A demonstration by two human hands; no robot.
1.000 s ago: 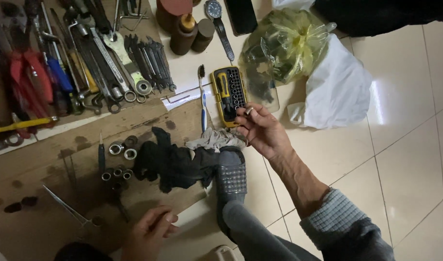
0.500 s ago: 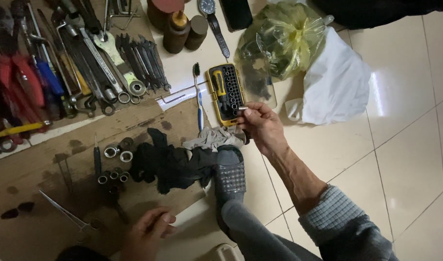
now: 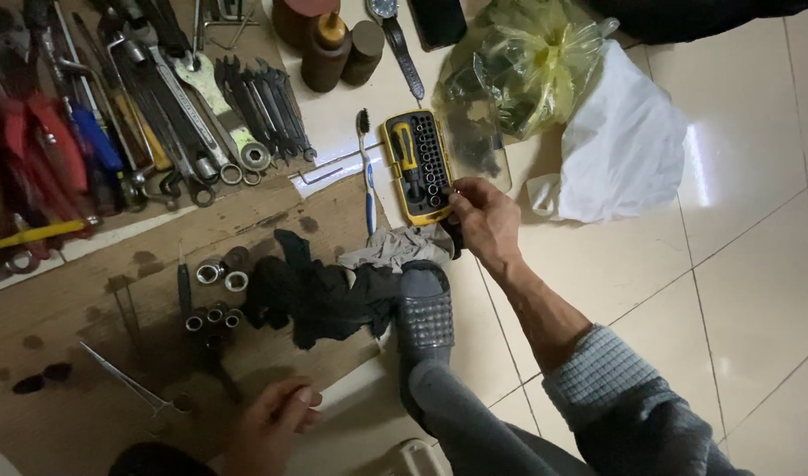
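Bit case: the yellow bit case (image 3: pixel 417 166) lies open on the tile just past the wood board, so I can see every bit at once.
Right hand: my right hand (image 3: pixel 481 219) touches the case's near right edge, fingers pinched; whether they hold a bit I cannot tell.
Left hand: my left hand (image 3: pixel 272 421) rests loosely curled and empty on the wood board (image 3: pixel 87 353).
Around: toothbrush (image 3: pixel 367 167) just left of the case; rags (image 3: pixel 333 291) and slipper (image 3: pixel 425 308) near; wrenches (image 3: pixel 245 106) fanned out for easy picking.
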